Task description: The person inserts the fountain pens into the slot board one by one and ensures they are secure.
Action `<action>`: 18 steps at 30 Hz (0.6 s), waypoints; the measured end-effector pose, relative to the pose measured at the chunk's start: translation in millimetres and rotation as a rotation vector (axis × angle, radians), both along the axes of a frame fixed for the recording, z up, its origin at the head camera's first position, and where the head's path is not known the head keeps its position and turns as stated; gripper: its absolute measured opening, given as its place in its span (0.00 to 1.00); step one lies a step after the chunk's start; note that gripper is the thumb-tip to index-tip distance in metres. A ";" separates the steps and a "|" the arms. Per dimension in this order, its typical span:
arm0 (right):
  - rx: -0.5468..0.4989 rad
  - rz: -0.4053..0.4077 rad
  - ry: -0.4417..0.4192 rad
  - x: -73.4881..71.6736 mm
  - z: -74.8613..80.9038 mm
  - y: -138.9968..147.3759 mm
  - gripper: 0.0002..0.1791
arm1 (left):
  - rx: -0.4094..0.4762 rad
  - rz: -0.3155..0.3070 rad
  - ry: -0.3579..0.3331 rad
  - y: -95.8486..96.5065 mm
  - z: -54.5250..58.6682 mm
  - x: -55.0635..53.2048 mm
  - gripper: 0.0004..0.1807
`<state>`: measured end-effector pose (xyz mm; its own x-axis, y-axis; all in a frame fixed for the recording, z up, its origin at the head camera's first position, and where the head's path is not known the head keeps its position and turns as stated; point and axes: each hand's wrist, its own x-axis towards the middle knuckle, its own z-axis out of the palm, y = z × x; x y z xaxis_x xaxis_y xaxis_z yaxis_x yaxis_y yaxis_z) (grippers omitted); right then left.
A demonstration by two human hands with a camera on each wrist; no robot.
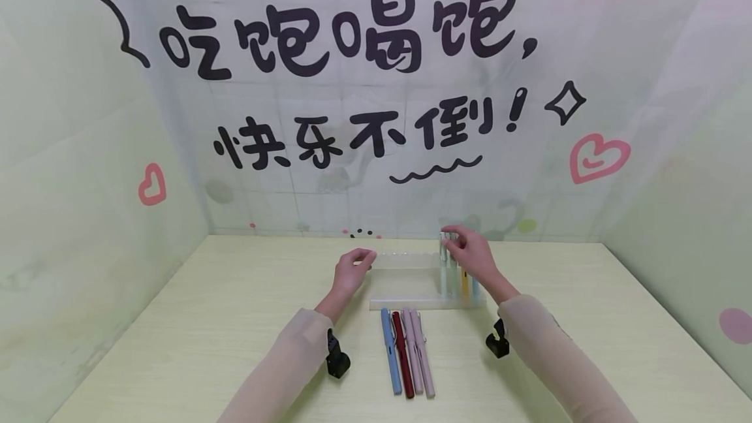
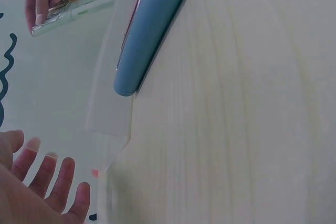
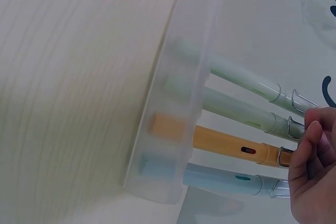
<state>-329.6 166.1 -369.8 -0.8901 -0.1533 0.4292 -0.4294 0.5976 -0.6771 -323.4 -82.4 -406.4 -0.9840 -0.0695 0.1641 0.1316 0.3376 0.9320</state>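
A clear frosted pen rack (image 1: 405,303) stands towards the back of the table. Several pens are upright at its right end: a pale mint pen (image 3: 247,81), a light green pen (image 3: 239,109), an orange pen (image 3: 226,144) and a light blue pen (image 3: 223,178). My right hand (image 1: 472,254) pinches the top of the mint pen, the leftmost one, whose lower end is in the rack's front bar. At the rack's upper left corner, my left hand (image 1: 352,271) touches the back bar (image 1: 405,260) with its fingertips, fingers fairly straight and spread in the left wrist view.
In front of the rack lie a blue pen (image 1: 390,351), a dark red pen (image 1: 403,354) and two lilac pens (image 1: 420,351), side by side. A printed cloth wall (image 1: 352,207) rises behind the table, with side walls at left and right.
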 end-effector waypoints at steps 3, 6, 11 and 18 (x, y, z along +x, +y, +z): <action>0.014 -0.017 -0.001 0.3 -0.2 -0.5 0.14 | -0.001 -0.001 0.003 -0.1 0.3 0.3 0.15; 0.017 -0.027 -0.006 0.6 0.0 -1.3 0.15 | -0.002 0.001 0.004 -0.1 0.4 0.6 0.14; 0.024 -0.037 -0.014 -0.1 -0.3 -2.2 0.15 | 0.000 0.004 0.001 0.1 0.6 0.2 0.14; 0.024 -0.042 0.006 1.8 2.0 -4.5 0.15 | 0.003 0.002 -0.001 -0.1 0.7 0.3 0.14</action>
